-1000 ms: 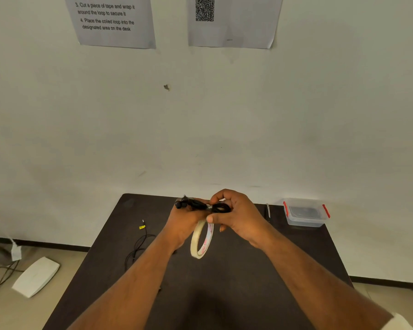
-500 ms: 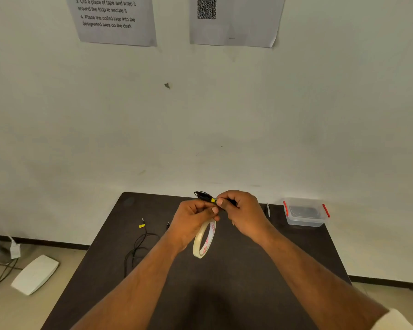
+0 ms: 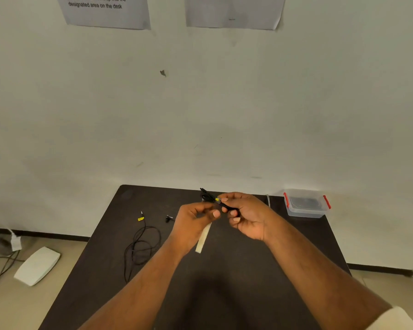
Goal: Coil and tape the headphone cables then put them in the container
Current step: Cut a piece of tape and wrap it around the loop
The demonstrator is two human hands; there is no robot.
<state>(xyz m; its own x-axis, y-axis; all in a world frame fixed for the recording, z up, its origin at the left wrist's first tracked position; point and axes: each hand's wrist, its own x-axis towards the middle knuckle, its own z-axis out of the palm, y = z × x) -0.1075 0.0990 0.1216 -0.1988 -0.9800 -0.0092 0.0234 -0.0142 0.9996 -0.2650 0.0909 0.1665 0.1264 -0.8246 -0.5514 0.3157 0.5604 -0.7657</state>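
Headphone cable (image 3: 209, 197), black and bunched into a small coil with a yellow tag on it, is held up above the dark surface (image 3: 224, 294), near its far edge. The right hand (image 3: 246, 215) pinches the coil between thumb and fingers, the bundle sticking out to the left of the grip. The left hand (image 3: 193, 222) sits just beside it with its fingers curled; a roll of tape (image 3: 203, 236) hangs below that hand (seen edge-on, so it reads as a pale strip), and where exactly the fingers grip the roll is hidden by the hand itself.

A second black cable (image 3: 141, 248) lies loose in uneven loops on the left part of the surface, one end with a yellow tag pointing toward the wall. A clear container (image 3: 305, 203) with red clips stands at the far right corner, well apart from the hands, something dark inside it.

Printed sheets (image 3: 105, 10) hang on the wall above. A white flat device (image 3: 37, 265) lies on the floor to the left.
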